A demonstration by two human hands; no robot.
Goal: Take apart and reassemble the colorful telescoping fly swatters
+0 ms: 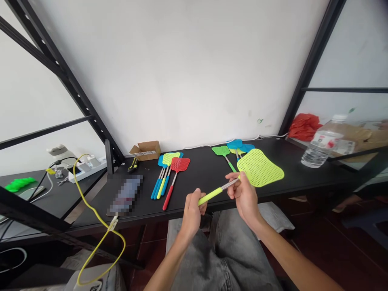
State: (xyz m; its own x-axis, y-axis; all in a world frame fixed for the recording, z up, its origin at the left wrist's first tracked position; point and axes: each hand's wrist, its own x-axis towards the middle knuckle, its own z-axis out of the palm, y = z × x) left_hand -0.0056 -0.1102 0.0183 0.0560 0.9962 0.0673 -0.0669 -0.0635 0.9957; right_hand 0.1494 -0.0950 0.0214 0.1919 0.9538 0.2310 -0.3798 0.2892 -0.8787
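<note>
Writing is scarce: the water bottle carries a white label with a red mark, too small to read, and the small open cardboard box has a pale strip on its front whose print cannot be made out. A blurred flat rectangle lies on the black table with nothing legible on it.

Both hands grasp one yellow-green fly swatter, held just over the table's front edge, above the person's grey-trousered lap. The left hand is clenched around the coloured grip end of the handle; the right hand pinches the metal shaft near the mesh head, which hangs tilted above the tabletop.

Left of that swatter, a bundle of swatters lies on the table with blue, yellow-green and red handles pointing toward the front edge; the red one reaches nearly to the rim. Behind the held swatter, near the wall, lies a second group with green, blue and yellow heads. The cardboard box sits farther left of the bundle, against the wall, with a small yellow-and-black tool just beside it. A yellow cable loops off the table's left front corner.

Bare black tabletop shows between the two swatter groups and to the right of the held swatter, out toward the bottle, which stands on a neighbouring surface well apart. Black frame posts rise at both back corners.
</note>
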